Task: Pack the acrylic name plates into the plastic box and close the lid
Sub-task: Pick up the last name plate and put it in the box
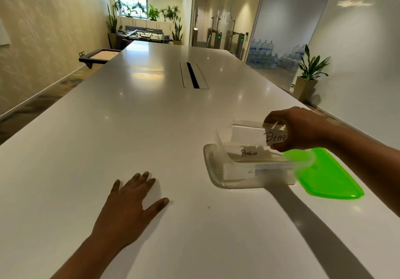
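A clear plastic box (pixel 218 174) stands on the white table at the right, its top uncovered. Inside it lies an acrylic name plate marked PENGUIN (pixel 251 154). My right hand (pixel 298 129) grips a second acrylic name plate marked BEAR (pixel 249 134) by its right end and holds it just above the box's far side. The bright green lid (pixel 326 177) lies flat on the table right of the box. My left hand (pixel 129 205) rests flat on the table, fingers spread, well left of the box and holding nothing.
The long white table (pixel 129 127) runs away from me, with a cable slot (pixel 192 75) in its middle. A dark tray (pixel 99 55) sits off the far left edge. A potted plant (pixel 309 73) stands on the floor at the right.
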The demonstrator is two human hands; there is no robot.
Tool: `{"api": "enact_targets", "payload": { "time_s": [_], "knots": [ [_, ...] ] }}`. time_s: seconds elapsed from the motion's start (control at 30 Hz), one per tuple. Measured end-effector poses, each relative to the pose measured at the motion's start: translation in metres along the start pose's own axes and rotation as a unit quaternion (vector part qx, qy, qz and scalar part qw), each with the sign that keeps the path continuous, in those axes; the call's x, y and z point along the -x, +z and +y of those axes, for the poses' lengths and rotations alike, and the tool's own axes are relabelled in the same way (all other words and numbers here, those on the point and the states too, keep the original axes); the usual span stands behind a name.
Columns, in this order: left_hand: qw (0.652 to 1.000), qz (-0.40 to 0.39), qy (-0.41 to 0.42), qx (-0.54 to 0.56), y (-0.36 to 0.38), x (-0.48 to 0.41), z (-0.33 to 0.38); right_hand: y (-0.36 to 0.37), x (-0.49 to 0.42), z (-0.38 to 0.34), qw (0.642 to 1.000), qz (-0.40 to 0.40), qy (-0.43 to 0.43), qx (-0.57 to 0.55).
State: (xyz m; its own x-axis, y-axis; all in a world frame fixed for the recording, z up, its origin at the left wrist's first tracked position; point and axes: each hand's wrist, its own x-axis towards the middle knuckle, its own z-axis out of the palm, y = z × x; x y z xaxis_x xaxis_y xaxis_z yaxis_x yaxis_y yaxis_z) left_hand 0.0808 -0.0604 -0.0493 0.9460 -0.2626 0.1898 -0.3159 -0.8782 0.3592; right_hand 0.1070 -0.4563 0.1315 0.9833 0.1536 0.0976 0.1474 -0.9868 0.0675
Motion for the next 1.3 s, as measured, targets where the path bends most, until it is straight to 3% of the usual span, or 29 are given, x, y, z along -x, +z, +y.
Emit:
{"api": "enact_targets", "payload": {
  "time_s": [0.2,0.53,1.13,1.3],
  "knots": [
    [1.000,0.010,-0.002,0.000,0.002,0.002,0.001,0.022,-0.012,0.000,0.997,-0.075,-0.013,0.024],
    [1.000,0.014,-0.002,0.001,0.003,0.002,-0.003,0.041,-0.026,-0.010,0.990,-0.134,-0.021,-0.028],
    [1.000,0.025,0.002,-0.003,0.003,0.000,-0.004,0.060,-0.029,-0.009,0.986,-0.155,-0.042,-0.051],
    [1.000,0.020,0.000,-0.001,0.002,0.000,-0.003,0.058,-0.027,-0.006,0.984,-0.134,-0.025,-0.114]
  ]
}}
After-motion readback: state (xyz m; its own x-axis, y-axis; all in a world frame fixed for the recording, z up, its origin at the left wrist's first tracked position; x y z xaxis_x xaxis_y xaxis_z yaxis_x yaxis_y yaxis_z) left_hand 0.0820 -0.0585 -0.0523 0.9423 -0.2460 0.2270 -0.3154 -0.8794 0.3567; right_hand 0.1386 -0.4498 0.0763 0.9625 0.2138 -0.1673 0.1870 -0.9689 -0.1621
